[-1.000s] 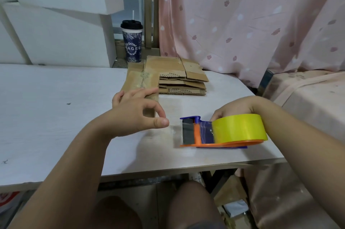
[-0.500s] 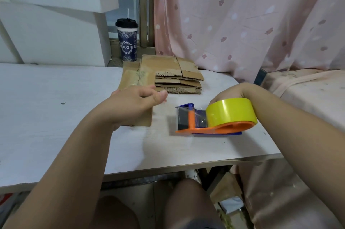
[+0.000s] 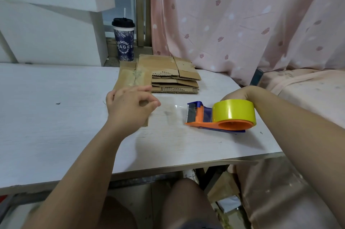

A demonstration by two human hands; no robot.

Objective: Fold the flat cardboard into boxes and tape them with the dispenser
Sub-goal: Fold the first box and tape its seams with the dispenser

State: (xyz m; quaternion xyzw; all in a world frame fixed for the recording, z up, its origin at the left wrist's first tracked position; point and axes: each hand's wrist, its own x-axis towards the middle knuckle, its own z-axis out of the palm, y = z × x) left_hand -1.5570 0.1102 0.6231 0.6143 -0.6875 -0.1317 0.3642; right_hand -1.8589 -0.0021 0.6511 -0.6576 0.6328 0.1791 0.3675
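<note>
Cardboard lies all flat on the white desk [image 3: 56, 135], no box formed yet, with the stack [image 3: 173, 77] at the far edge and one flattened piece [image 3: 130, 77] beneath the left hand [image 3: 128, 105], which seems to pinch a clear tape strip [image 3: 173, 106] from the dispenser [image 3: 220, 116] gripped by the right hand [image 3: 237, 94], fingers hidden.

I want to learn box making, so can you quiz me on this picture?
1. True or false: the tape is red.
2. Which hand holds the dispenser? A: left. B: right.
3. Fill in: the left hand is over a flat piece of ____.
Key: 1 false, it is yellow. 2 B, the right hand. 3 cardboard.
</note>
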